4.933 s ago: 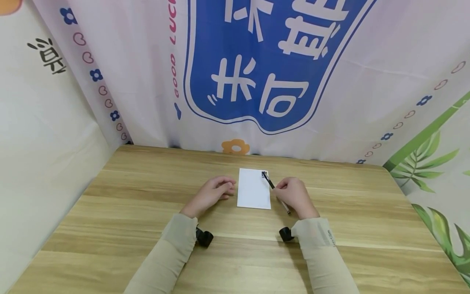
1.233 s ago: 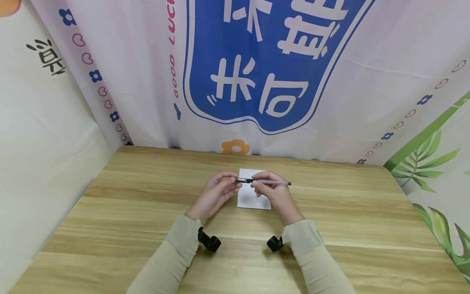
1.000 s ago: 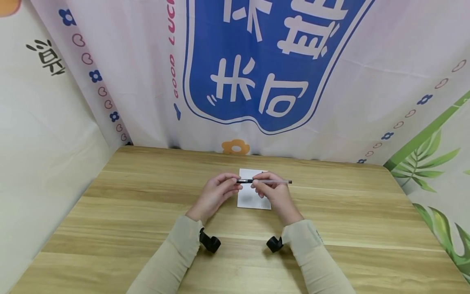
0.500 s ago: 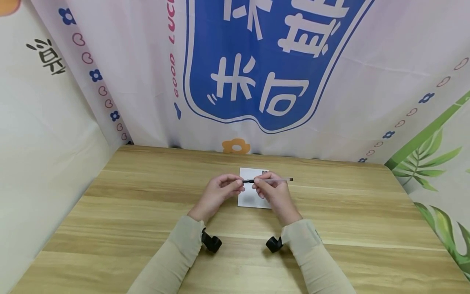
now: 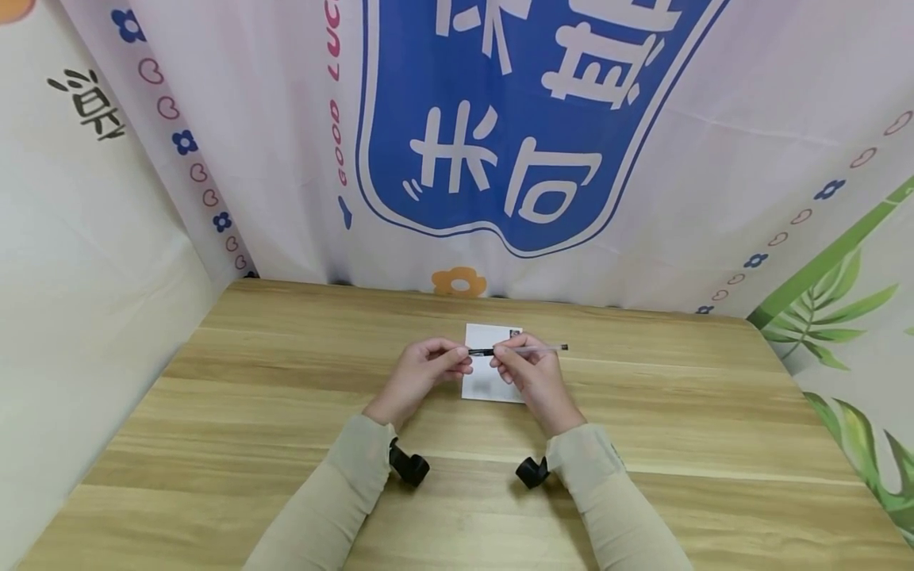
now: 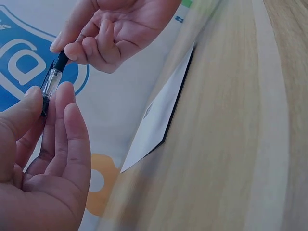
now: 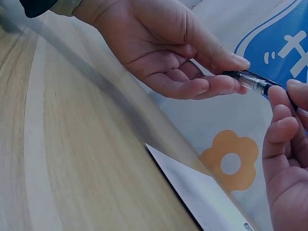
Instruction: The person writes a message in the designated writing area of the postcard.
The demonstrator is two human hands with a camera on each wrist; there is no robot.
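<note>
Above the wooden table, both hands hold a gel pen [image 5: 481, 352] level, its capped end to the left. My left hand [image 5: 421, 374] pinches the end of the clear cap [image 6: 52, 83] between thumb and index finger, the other fingers loosely bent. My right hand [image 5: 537, 379] pinches the dark part of the barrel close to the cap's mouth; the pale barrel sticks out to the right. Below the hands lies a white notepad or card [image 5: 485, 388], with a small dark printed square [image 5: 515, 333] at its far right corner. The cap appears to be on the pen.
The wood-grain table [image 5: 286, 444] stretches out on every side. A printed cloth [image 5: 300, 238] hangs along its back edge, and pale sheets [image 5: 93, 262] flank it. Black wrist cameras [image 5: 409, 468] sit at both cuffs.
Earlier the right hand held the pen slanted at the pad's right edge, the left hand apart. The pen is now lifted level over the pad, held by both hands. Little moved in the last half second.
</note>
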